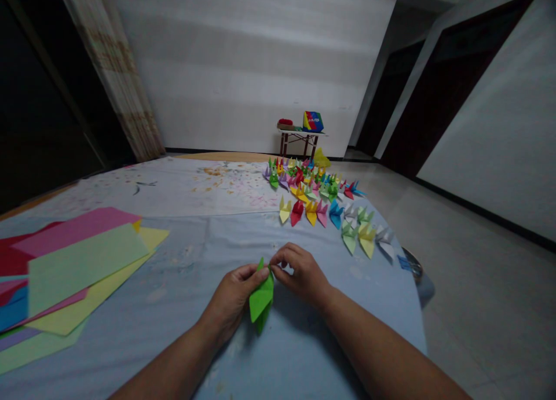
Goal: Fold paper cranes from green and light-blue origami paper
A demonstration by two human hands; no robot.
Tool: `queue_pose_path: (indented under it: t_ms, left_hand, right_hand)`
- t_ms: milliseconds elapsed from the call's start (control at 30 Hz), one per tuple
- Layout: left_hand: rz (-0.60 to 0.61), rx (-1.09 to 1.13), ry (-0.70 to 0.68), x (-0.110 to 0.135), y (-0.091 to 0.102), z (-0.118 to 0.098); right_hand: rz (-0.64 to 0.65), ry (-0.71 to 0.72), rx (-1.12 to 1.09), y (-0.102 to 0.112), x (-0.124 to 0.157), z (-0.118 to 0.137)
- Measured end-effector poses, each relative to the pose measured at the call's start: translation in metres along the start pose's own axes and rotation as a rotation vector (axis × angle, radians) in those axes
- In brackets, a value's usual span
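Colour lines both flanks!

White wall (243, 70) behind, grey floor (469, 261) right, and here's the cloth-covered surface (182, 284)! Paper sheets (87, 267) spread toward its left edge; folded paper figures (336, 213) throng its right edge. Between them, near side: left hand (234, 293), grip pinching green folded paper (261, 298); right hand (304, 274), grip pinching its upper tip.

White wall (243, 70); patterned curtain (110, 58); dark door (447, 81); grey floor (460, 261)

The light is dim and cool. Pale soft bands cross the wall (243, 70); the left corner (39, 110) is almost black. A soft shadow lies below the green paper (261, 298). Near the right edge, the door (452, 87) leans from lens distortion.
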State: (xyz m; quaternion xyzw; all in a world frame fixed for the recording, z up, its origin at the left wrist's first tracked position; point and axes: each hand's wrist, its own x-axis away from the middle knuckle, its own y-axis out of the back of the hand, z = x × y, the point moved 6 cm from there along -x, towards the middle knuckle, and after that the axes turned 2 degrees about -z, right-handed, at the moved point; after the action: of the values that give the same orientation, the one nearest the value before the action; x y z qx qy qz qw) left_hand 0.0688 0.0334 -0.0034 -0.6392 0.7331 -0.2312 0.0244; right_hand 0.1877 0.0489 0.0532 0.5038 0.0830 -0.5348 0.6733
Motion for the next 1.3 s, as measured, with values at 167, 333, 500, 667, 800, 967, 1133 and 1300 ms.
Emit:
queue_pose_path:
  t_ms: [167, 333, 500, 667, 800, 967, 1133, 1300]
  left_hand:
    - [-0.004, 0.023, 0.008, 0.0016, 0.0005, 0.0003]
    - [-0.058, 0.008, 0.016, 0.0027, 0.0026, -0.0012]
    - [-0.059, 0.001, 0.021, 0.0026, 0.0017, -0.0026]
    - [-0.071, 0.017, 0.023, 0.0037, 0.0018, -0.003]
    - [-0.062, 0.017, 0.02, 0.0035, 0.0016, -0.0025]
    - [-0.046, -0.011, 0.007, 0.0035, 0.0004, -0.0033]
    - [-0.037, -0.05, 0.003, 0.0033, 0.0005, -0.0037]
    - [-0.026, -0.076, -0.005, 0.0023, 0.0012, -0.0031]
  right_hand:
    - [-0.009, 0.025, 0.018, 0.0002, -0.0006, 0.0033]
    - [0.024, 0.034, -0.013, -0.0002, -0.0013, 0.005]
    - [0.058, 0.005, -0.057, 0.0002, -0.0005, 0.0039]
    - [0.074, -0.01, -0.109, 0.0003, -0.0006, 0.0034]
    - [0.078, -0.039, -0.124, -0.0004, 0.0, 0.0016]
    - [0.08, -0.047, -0.124, -0.0011, 0.0011, 0.0002]
    - [0.079, -0.022, -0.086, -0.0003, 0.0012, 0.0014]
    - [0.083, 0.006, -0.046, 0.0, 0.0, 0.0037]
